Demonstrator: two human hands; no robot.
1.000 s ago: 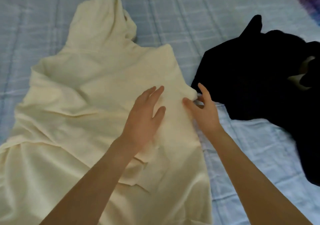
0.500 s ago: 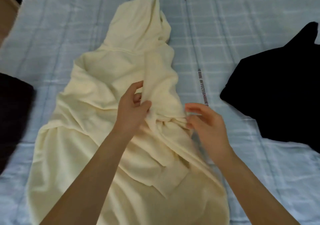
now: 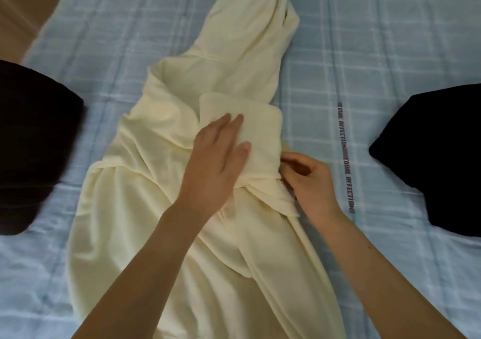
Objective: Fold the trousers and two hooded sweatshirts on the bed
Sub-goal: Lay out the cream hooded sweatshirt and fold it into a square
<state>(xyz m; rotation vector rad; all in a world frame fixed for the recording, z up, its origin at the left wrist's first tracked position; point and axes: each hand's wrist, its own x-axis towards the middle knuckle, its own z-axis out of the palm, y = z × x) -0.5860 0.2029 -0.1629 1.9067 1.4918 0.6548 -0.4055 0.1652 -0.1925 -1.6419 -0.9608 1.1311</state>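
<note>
A cream hooded sweatshirt (image 3: 145,208) lies lengthwise on the bed, hood pointing away from me. Its right sleeve (image 3: 260,127) is folded back over the chest. My left hand (image 3: 216,164) lies flat on that folded sleeve, fingers spread, pressing it down. My right hand (image 3: 309,179) pinches the sweatshirt's right edge just beside the fold. A black garment (image 3: 437,156) lies at the right edge of the view and another black garment (image 3: 33,143) at the left; which is which I cannot tell.
The bed sheet (image 3: 364,39) is pale blue with a check pattern and a printed strip of text (image 3: 345,156) running between the cream sweatshirt and the right black garment. A wooden surface (image 3: 23,7) shows at the top left corner.
The sleeve has been brought over onto the chest and laid flat. My left hand went from pinching it to pressing it down. My right hand closed on the side edge. The view shifted left.
</note>
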